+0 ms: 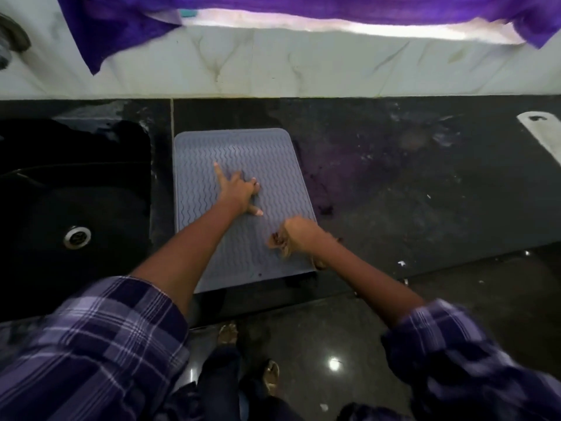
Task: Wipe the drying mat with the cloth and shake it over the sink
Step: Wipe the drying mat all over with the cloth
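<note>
- Grey rectangular silicone drying mat (243,165) with a wavy ribbed surface, lying flat on the dark polished stone counter (409,183), its left edge just beside the black sink (76,183) and its near edge reaching the counter's front lip
- Left hand (239,189) pressed down on the middle of the mat, index finger stretched straight toward the far left corner, thumb spread out toward the near side, the other fingers bent against the ribs; nothing held in it
- Right hand (299,235) low over the mat's near right part, blurred, fingers curled tight round a small crumpled brownish cloth (280,243) that touches the mat surface
- Both forearms bare, with rolled purple-and-white checked sleeves (100,344) at the bottom of the view
- Round metal drain (77,237) at the bottom of the sink basin
- Pale marble-patterned tiled wall (273,62) behind the counter, with a purple fabric (121,28) hanging along the top and drooping at the left
- White flat object with a hole near its end (543,132) on the counter at the far right, well apart from the mat; only partly in view
- Smears and pale specks scattered over the counter to the right of the mat
- Glossy dark floor (318,344) below the counter edge, with the person's feet in sandals (270,375) and a bright light reflection
</note>
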### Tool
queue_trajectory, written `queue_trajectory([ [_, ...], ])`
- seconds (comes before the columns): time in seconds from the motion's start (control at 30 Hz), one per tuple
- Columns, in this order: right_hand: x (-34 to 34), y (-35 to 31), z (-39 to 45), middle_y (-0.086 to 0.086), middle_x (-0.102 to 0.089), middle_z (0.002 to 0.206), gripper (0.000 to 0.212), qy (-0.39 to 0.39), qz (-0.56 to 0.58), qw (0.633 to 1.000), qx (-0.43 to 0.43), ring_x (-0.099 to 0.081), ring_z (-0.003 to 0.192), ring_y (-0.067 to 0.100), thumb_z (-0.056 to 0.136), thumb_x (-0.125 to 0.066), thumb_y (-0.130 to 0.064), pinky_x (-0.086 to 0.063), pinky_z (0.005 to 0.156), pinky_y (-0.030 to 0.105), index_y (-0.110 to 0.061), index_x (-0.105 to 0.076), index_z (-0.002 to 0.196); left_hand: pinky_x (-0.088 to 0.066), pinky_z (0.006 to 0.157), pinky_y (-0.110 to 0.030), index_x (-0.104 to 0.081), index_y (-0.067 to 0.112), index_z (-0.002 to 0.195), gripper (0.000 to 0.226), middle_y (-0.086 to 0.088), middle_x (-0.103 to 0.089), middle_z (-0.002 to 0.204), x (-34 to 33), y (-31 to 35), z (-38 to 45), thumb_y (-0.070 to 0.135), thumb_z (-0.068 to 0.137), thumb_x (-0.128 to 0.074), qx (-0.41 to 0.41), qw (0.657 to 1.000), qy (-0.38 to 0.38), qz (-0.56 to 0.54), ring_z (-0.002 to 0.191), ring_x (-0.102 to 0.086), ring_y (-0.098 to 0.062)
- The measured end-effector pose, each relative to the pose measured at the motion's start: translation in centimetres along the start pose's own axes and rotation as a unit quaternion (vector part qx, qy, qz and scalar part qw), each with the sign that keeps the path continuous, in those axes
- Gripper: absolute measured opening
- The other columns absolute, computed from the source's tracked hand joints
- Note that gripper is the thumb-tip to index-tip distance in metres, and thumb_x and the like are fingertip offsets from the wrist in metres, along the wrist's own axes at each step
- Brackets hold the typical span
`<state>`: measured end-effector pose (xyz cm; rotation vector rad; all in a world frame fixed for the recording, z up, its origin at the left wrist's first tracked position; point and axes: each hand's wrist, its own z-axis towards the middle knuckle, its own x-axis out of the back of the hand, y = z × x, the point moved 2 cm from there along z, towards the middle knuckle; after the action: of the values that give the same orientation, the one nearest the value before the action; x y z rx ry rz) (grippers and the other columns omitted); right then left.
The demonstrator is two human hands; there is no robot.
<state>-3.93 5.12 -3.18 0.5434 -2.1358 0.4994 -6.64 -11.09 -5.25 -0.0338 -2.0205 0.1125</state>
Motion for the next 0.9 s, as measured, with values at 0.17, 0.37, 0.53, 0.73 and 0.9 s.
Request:
queue_trajectory([
  [0.17, 0.3, 0.2, -3.6, 0.019, -0.067, 0.117, 0.031, -0.140, -0.039, 0.985, 0.093, -0.062, 0.108, 0.034, 0.086, -0.062, -0.005, -0.050, 0.090, 0.034, 0.003, -0.066, 0.116, 0.005, 0.105, -0.076, -0.030, 0.023, 0.149, 0.079, 0.001, -0.027, 0.156, 0.6, 1.6, -2.2, 0.058, 0.084, -0.058, 0.018, 0.999, 0.021, 0.019, 0.147, -0.012, -0.029],
  [0.37, 4.0, -0.9, -0.2, 0.017, -0.068, 0.111, 0.026, 0.030, 0.008, 0.996, 0.086, -0.063, 0.103, 0.032, 0.084, -0.067, -0.015, -0.050, 0.088, 0.037, -0.004, -0.071, 0.108, 0.002, 0.107, -0.075, -0.030, 0.021, 0.149, 0.075, -0.002, -0.025, 0.157, -0.4, 1.0, -5.0, 0.051, 0.087, -0.058, 0.078, 0.997, 0.019, -0.005, 0.148, -0.013, -0.028],
  [0.53, -0.4, -1.2, -1.9, 0.020, -0.064, 0.119, 0.028, -0.018, -0.028, 0.996, 0.086, -0.061, 0.111, 0.034, 0.092, -0.054, -0.010, -0.048, 0.096, 0.039, 0.003, -0.064, 0.115, 0.004, 0.106, -0.074, -0.028, 0.021, 0.151, 0.074, 0.002, -0.024, 0.158, -0.4, -0.5, -5.1, 0.057, 0.090, -0.050, 0.101, 0.995, 0.011, -0.007, 0.148, -0.012, -0.026],
  [0.73, 2.3, 2.3, -2.3, 0.022, -0.065, 0.121, 0.034, -0.128, 0.029, 0.982, 0.138, -0.061, 0.110, 0.036, 0.086, -0.052, 0.008, -0.050, 0.097, 0.042, 0.006, -0.065, 0.118, 0.005, 0.105, -0.075, -0.031, 0.017, 0.149, 0.076, -0.001, -0.026, 0.156, 1.3, -0.3, -2.5, 0.060, 0.088, -0.050, 0.092, 0.995, 0.018, -0.016, 0.148, -0.011, -0.030],
  [0.9, 10.2, 5.2, 3.5, 0.019, -0.073, 0.102, 0.018, 0.055, 0.126, 0.987, 0.085, -0.068, 0.099, 0.029, 0.083, -0.069, -0.007, -0.056, 0.090, 0.039, 0.005, -0.072, 0.096, 0.004, 0.107, -0.073, -0.027, 0.017, 0.151, 0.072, -0.005, -0.020, 0.159, 3.3, -0.2, 1.4, 0.051, 0.092, -0.050, 0.074, 0.996, 0.038, -0.009, 0.149, -0.007, -0.032],
])
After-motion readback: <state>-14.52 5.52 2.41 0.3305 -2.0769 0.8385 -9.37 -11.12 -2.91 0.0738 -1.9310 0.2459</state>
